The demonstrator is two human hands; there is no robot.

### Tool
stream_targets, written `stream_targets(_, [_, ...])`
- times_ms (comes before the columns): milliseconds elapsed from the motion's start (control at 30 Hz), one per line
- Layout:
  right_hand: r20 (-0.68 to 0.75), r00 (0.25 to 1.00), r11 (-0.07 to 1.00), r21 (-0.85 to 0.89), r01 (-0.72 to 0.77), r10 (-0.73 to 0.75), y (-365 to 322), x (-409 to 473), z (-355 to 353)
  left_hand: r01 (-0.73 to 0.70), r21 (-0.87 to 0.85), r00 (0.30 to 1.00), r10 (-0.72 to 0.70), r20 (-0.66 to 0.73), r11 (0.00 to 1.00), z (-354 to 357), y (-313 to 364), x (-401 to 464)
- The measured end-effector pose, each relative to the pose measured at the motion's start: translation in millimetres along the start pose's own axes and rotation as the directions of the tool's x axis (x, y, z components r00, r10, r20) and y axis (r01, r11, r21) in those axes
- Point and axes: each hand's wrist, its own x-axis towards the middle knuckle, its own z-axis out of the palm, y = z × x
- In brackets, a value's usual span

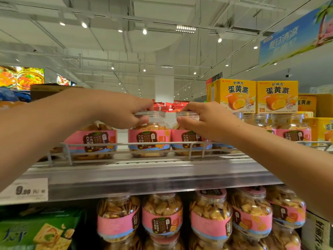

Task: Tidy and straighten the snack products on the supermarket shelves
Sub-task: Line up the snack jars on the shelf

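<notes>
I am reaching up to the top shelf of a supermarket rack, both arms stretched forward. My left hand grips the clear lid of a plastic biscuit jar with a pink and blue label, fingers curled over the lid's far edge and thumb pressed on its near side. My right hand grips the lid of the neighbouring jar in the same way, thumb pointing left. The two jars stand upright, just beside each other, their labels nearly touching. A third jar stands to the left, partly hidden under my left forearm, with a bare gap of shelf between it and the jar I hold. More of the same jars line up to the right, behind my right forearm. A low wire rail runs along the shelf's front edge, crossing in front of every jar's lower half. Yellow cake boxes rest on top of the right-hand jars, and red packets show further back between my hands. A white price tag sits on the shelf's front lip at left. Below, the next shelf is packed with tilted jars and green cracker boxes at left. Above the two lids is open air up to the ceiling.
</notes>
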Motion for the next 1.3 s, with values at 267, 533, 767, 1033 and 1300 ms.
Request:
stream_targets(267, [0.003, 0.998, 0.998, 0.031, 0.059, -0.059, -20, 5, -11, -0.057, -0.435, 0.961, -0.068, -0.267, 0.899, -14, -25, -39])
stream_targets(533, [0.008, 0.979, 0.947, 0.255, 0.195, -0.204, -117, 32, 5, 0.214, -0.292, 0.929, -0.287, -0.233, 0.932, 1, -113, -123])
stream_targets(767, [0.169, 0.972, 0.966, 0.228, 0.124, -0.165, -172, 69, 22, 0.216, -0.365, 0.951, -0.279, -0.131, 0.906, 12, -158, -154])
stream_targets(1033, [0.273, 0.959, 0.959, 0.283, -0.01, -0.07, -180, 77, 27, 0.114, -0.324, 0.992, -0.125, -0.014, 0.939, 17, -170, -138])
stream_targets(1300, [0.27, 0.961, 0.951, 0.308, -0.023, -0.064, -173, 78, 25, 0.203, -0.558, 0.972, -0.236, 0.012, 0.804, 2, -186, -98])
